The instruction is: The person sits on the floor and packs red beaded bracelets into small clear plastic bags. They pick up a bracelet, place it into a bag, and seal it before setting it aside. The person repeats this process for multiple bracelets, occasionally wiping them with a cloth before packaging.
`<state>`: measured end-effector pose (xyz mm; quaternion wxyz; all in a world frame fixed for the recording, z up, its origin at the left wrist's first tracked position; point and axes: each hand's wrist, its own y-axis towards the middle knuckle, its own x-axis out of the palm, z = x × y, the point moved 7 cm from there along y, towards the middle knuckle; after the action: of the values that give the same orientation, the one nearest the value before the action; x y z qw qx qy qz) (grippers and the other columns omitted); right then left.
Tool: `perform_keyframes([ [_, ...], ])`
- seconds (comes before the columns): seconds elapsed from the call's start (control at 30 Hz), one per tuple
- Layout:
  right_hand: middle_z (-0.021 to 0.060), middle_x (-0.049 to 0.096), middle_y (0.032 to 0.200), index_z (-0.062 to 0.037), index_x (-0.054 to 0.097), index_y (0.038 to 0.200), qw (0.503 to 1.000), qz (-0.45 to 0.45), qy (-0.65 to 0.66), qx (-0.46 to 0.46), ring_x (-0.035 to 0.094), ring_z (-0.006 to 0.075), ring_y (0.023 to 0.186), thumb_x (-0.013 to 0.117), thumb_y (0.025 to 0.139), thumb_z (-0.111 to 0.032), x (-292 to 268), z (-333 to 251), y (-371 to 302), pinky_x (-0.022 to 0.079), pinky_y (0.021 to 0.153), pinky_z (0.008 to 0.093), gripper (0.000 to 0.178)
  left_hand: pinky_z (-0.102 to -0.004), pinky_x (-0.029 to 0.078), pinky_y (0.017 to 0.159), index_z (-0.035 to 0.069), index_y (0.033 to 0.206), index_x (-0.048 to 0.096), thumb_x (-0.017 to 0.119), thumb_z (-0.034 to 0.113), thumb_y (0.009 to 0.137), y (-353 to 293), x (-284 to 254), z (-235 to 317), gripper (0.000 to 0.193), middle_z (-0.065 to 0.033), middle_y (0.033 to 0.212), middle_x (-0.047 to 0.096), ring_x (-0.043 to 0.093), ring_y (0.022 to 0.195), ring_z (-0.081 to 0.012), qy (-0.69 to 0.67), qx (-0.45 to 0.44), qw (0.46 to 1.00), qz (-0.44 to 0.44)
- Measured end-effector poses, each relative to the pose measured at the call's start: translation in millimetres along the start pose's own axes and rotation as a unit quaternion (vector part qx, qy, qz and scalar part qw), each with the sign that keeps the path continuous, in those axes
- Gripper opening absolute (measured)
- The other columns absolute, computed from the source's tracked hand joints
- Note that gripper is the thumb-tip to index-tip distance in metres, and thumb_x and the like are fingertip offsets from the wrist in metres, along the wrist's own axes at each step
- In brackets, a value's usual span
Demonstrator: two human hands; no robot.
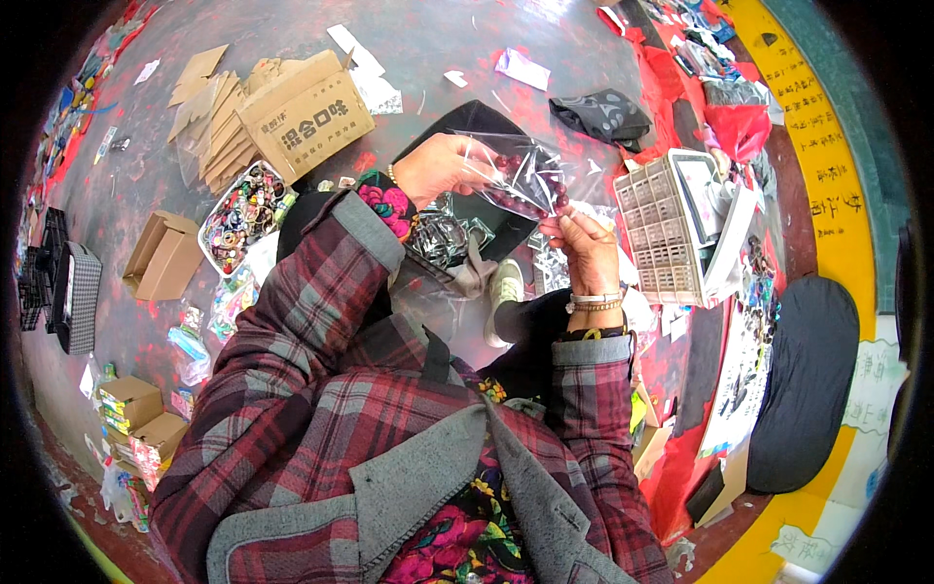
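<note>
Nearby: crate (662,234) right of the clear bag (530,156), cardboard box (306,117) left

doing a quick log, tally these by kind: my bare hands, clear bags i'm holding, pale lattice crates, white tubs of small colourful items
Bare hands, left hand and right hand: 2
Held clear bag: 1
Pale lattice crate: 1
White tub: 1
Total: 5

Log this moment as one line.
left hand: gripping clear bag; right hand: at dark red beads, grip unclear; right side: pale basket; left side: cardboard box
</note>
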<state>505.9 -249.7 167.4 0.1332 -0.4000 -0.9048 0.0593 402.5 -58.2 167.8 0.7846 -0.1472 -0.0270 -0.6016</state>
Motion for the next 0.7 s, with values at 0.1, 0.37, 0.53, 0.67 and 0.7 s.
perform_keyframes([
  [0.1, 0.0109, 0.064, 0.092, 0.0009, 0.062, 0.097, 0.997, 0.021, 0.056, -0.048, 0.064, 0.0180, 0.076, 0.056, 0.085, -0.011, -5, -3, 0, 0.050, 0.057, 0.0226, 0.018, -0.0228, 0.046, 0.068, 0.002, 0.102, 0.057, 0.063, 0.014, 0.081, -3, 4, 2, 0.025, -0.0024, 0.089, 0.061, 0.056, 0.076, -0.0087, -0.060, 0.006, 0.998, 0.016],
  [0.37, 0.0105, 0.064, 0.094, 0.0007, 0.060, 0.101, 0.996, -0.001, 0.085, -0.032, 0.064, 0.0184, 0.078, 0.056, 0.086, -0.011, -4, 0, 2, 0.051, 0.058, 0.0229, 0.020, -0.0222, 0.050, 0.062, 0.003, 0.103, 0.057, 0.058, 0.013, 0.085, 2, -8, -4, 0.020, -0.0043, 0.092, 0.062, 0.062, 0.080, -0.0130, -0.166, 0.038, 0.981, 0.094],
  [0.53, 0.0128, 0.063, 0.097, 0.0031, 0.053, 0.112, 0.996, -0.050, 0.074, -0.007, 0.064, 0.0191, 0.080, 0.057, 0.082, -0.003, 8, -4, 0, 0.052, 0.060, 0.0234, 0.031, -0.0237, 0.051, 0.063, 0.005, 0.104, 0.055, 0.057, 0.011, 0.085, 4, -11, -13, 0.019, -0.0060, 0.093, 0.062, 0.063, 0.080, -0.0156, -0.222, 0.050, 0.966, 0.122],
  [0.67, 0.0154, 0.061, 0.102, 0.0038, 0.047, 0.118, 0.991, -0.044, 0.126, 0.002, 0.062, 0.0226, 0.090, 0.055, 0.080, 0.002, 6, -4, -1, 0.051, 0.068, 0.0263, 0.039, -0.0253, 0.052, 0.065, 0.005, 0.104, 0.054, 0.057, 0.011, 0.085, 4, 2, -10, 0.020, -0.0056, 0.095, 0.062, 0.062, 0.083, -0.0160, -0.256, 0.062, 0.963, 0.063],
  [0.7, 0.0158, 0.060, 0.103, 0.0039, 0.047, 0.118, 0.989, -0.041, 0.143, -0.010, 0.061, 0.0237, 0.093, 0.055, 0.079, 0.003, 5, -5, 0, 0.051, 0.070, 0.0272, 0.040, -0.0258, 0.052, 0.065, 0.005, 0.104, 0.054, 0.058, 0.010, 0.085, 4, 5, -9, 0.020, -0.0053, 0.095, 0.062, 0.062, 0.084, -0.0159, -0.258, 0.059, 0.963, 0.042],
])
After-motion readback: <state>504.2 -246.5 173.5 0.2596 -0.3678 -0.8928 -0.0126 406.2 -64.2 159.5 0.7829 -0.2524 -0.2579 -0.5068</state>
